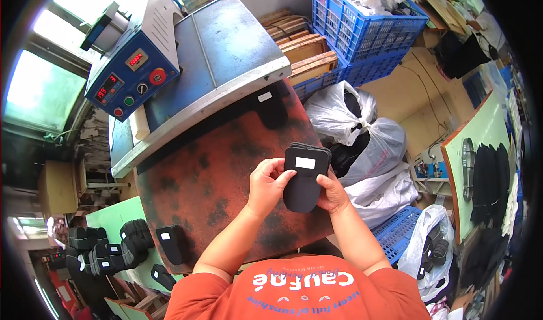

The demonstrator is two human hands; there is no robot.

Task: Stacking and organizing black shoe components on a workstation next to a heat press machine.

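A small stack of black, sole-shaped padded pieces (303, 192) with a white label is held over the reddish-brown worktable in front of me. My right hand (334, 194) grips its right side, thumb on the front face and the other fingers mostly hidden behind. At the left edge, my left hand (268, 185) is closed, its thumb and curled forefinger against the stack. A similar black piece (273, 115) with a white label lies at the far edge of the table, beside the machine. Another black labelled piece (172, 245) lies at the table's near left corner.
A blue machine with a control box (133, 74) stands at the far left. Piles of black pieces (107, 252) sit on a green table at left. Stacked blue crates (362, 37), tied plastic bags (370, 144) and an open bag (432, 249) are at right.
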